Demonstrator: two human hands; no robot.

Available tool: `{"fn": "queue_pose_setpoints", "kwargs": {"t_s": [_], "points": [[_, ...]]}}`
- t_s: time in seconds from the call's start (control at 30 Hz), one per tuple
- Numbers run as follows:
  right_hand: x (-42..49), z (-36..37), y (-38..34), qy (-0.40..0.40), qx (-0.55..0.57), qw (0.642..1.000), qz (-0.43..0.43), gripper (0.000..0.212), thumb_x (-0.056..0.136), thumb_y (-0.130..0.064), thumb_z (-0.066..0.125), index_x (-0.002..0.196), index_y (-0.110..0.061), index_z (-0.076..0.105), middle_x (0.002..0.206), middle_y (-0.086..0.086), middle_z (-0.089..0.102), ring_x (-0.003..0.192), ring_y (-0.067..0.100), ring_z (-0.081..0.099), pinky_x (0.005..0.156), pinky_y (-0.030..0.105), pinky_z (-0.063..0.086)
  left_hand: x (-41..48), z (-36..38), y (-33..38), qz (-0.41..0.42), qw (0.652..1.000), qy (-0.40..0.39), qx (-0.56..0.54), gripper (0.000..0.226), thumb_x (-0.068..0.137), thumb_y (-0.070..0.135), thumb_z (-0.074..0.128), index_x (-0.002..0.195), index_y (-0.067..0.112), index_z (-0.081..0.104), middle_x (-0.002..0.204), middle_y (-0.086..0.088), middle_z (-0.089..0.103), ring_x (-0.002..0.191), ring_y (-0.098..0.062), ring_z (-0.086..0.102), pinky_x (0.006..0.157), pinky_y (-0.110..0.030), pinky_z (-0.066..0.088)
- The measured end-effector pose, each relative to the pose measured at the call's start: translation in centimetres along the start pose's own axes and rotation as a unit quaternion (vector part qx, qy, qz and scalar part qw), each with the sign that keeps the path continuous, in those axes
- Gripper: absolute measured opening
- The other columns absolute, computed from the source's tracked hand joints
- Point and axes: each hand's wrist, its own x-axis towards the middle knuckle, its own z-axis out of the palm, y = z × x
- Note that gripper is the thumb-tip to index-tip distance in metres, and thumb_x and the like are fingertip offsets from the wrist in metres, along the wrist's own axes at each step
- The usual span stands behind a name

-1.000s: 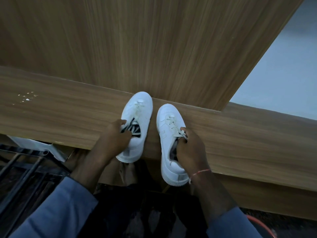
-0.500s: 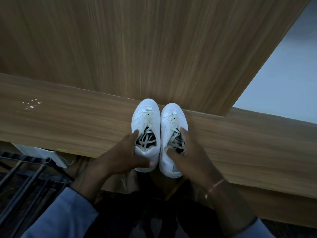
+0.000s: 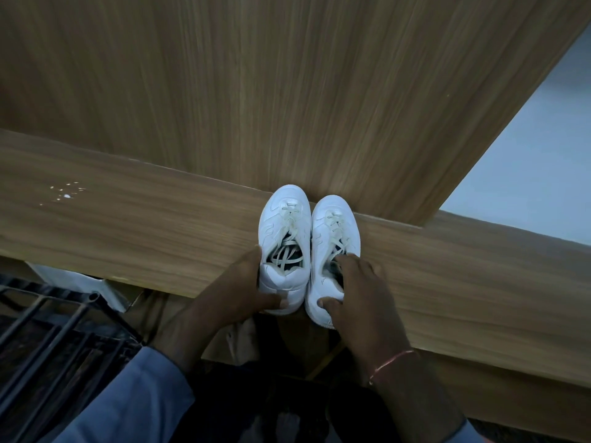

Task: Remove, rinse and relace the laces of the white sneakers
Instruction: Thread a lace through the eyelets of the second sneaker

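White leather shows side by side: the left sneaker [image 3: 271,227] and right sneaker [image 3: 319,231] now sit with their inner edges touching on the wooden ledge [image 3: 128,225], toes up against the upright wooden panel [image 3: 287,91]. A second ago they stood apart with a clear gap between them, the left one angled away and neither toe square to the panel; half a second ago they had already come together, and since then they have barely shifted. The hands have slid back from the shoe openings toward the heels. The left hand [image 3: 236,287] grips the left sneaker from its outer side, fingers lying along the collar and the thumb curled across the back of the heel. The right hand [image 3: 361,290] holds the right sneaker, its fingers bent over the opening and covering part of it, the thumb pressed against the heel. Both heels hang slightly past the ledge's near edge. The cream laces [image 3: 289,215] are still threaded in both shoes, loose ends tucked inside the left one. A red thread [image 3: 391,362] circles the right wrist, a blue sleeve [image 3: 128,401] covers the left forearm, and a black metal rack [image 3: 48,330] stands at lower left.
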Motion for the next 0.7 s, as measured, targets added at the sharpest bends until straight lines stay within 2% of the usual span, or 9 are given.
{"fn": "queue_pose_setpoints", "kwargs": {"t_s": [0.07, 0.1, 0.17, 0.27, 0.4, 0.53, 0.6, 0.7], "points": [[-0.2, -0.2, -0.1, -0.025, -0.01, 0.999, -0.031, 0.059, 0.086, -0.01, 0.065, 0.139, -0.022, 0.041, 0.131, -0.001, 0.052, 0.119, 0.017, 0.042, 0.094, 0.027, 0.037, 0.0, 0.1, -0.2, 0.004, 1.0, -0.002, 0.014, 0.066, 0.063, 0.029, 0.087, 0.119, 0.022, 0.053, 0.106, 0.012, 0.065, 0.084, 0.01, 0.059, 0.072, -0.011, 0.048], [-0.3, -0.3, -0.1, -0.037, -0.009, 0.999, -0.038, 0.063, 0.086, -0.003, 0.06, 0.142, -0.024, 0.039, 0.129, 0.001, 0.054, 0.117, 0.018, 0.046, 0.092, 0.026, 0.039, 0.1, 0.2, -0.3, 0.006, 1.0, 0.002, 0.022, 0.065, 0.064, 0.029, 0.087, 0.119, 0.021, 0.053, 0.106, 0.011, 0.065, 0.082, 0.008, 0.059, 0.069, -0.009, 0.046], [0.0, -0.1, 0.2, -0.038, 0.009, 0.999, -0.035, 0.068, 0.083, 0.004, 0.056, 0.143, -0.025, 0.04, 0.125, 0.003, 0.058, 0.112, 0.018, 0.053, 0.085, 0.022, 0.04, 0.2, 0.3, -0.7, 0.005, 1.0, 0.012, 0.015, 0.065, 0.063, 0.03, 0.087, 0.118, 0.02, 0.054, 0.107, 0.009, 0.067, 0.088, 0.0, 0.062, 0.075, -0.017, 0.05], [0.6, 0.6, 0.5, -0.037, 0.037, 0.998, -0.024, 0.072, 0.08, 0.008, 0.053, 0.143, -0.025, 0.042, 0.126, 0.004, 0.06, 0.112, 0.018, 0.057, 0.087, 0.024, 0.045, 0.2, 0.5, -0.9, 0.004, 1.0, 0.016, 0.002, 0.068, 0.058, 0.035, 0.086, 0.117, 0.021, 0.055, 0.107, 0.009, 0.067, 0.094, -0.007, 0.064, 0.085, -0.035, 0.053], [1.1, 0.8, -0.1, -0.05, 0.032, 0.998, -0.029, 0.081, 0.082, 0.009, 0.05, 0.151, -0.029, 0.029, 0.135, 0.007, 0.052, 0.12, 0.021, 0.053, 0.096, 0.028, 0.046, 0.2, 0.4, -1.2, 0.017, 1.0, 0.017, -0.001, 0.071, 0.06, 0.033, 0.087, 0.122, 0.02, 0.054, 0.113, 0.009, 0.067, 0.099, -0.008, 0.063, 0.088, -0.034, 0.052], [1.1, -0.5, -1.4, -0.134, -0.015, 0.987, -0.086, 0.085, 0.087, -0.001, 0.052, 0.155, -0.034, 0.014, 0.13, 0.005, 0.059, 0.116, 0.021, 0.057, 0.098, 0.031, 0.046, 0.0, 0.5, -1.3, 0.02, 1.0, 0.001, -0.001, 0.086, 0.06, 0.028, 0.089, 0.134, 0.019, 0.047, 0.121, 0.006, 0.064, 0.105, -0.01, 0.062, 0.092, -0.031, 0.051], [1.9, -1.0, -2.2, -0.191, -0.003, 0.977, -0.096, 0.084, 0.086, -0.006, 0.056, 0.154, -0.036, 0.017, 0.134, 0.003, 0.058, 0.119, 0.022, 0.056, 0.102, 0.035, 0.045, -0.1, 0.7, -1.4, 0.013, 1.0, 0.007, 0.003, 0.09, 0.06, 0.029, 0.089, 0.137, 0.018, 0.044, 0.125, 0.005, 0.062, 0.109, -0.011, 0.06, 0.094, -0.029, 0.048], [4.4, -1.5, -3.3, -0.303, -0.014, 0.951, -0.058, 0.069, 0.08, -0.016, 0.068, 0.143, -0.028, 0.042, 0.134, 0.002, 0.058, 0.117, 0.022, 0.057, 0.101, 0.037, 0.047, -0.5, 1.1, -1.2, 0.006, 1.0, 0.014, 0.013, 0.101, 0.057, 0.039, 0.085, 0.143, 0.016, 0.037, 0.134, 0.005, 0.055, 0.119, -0.011, 0.054, 0.1, -0.028, 0.043]]}}
